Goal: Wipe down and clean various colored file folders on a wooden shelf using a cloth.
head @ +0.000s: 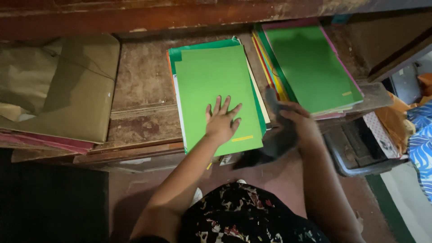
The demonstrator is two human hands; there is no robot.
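The setting is a storage or stationery area of a home or small shop, shown by a worn wooden shelf point(139, 85) with scratched, flaking varnish that carries stacked paper goods. At the middle of the shelf lies a pile of green folders point(216, 90), to the right of it a second pile of mixed-colour folders point(310, 67), and to the left of it a heap of brown paper envelopes point(67, 85). Below the shelf is a reddish floor point(279, 180), and at the shelf's right end stand a grey plastic crate point(360, 148) and blue patterned cloth point(420, 139).
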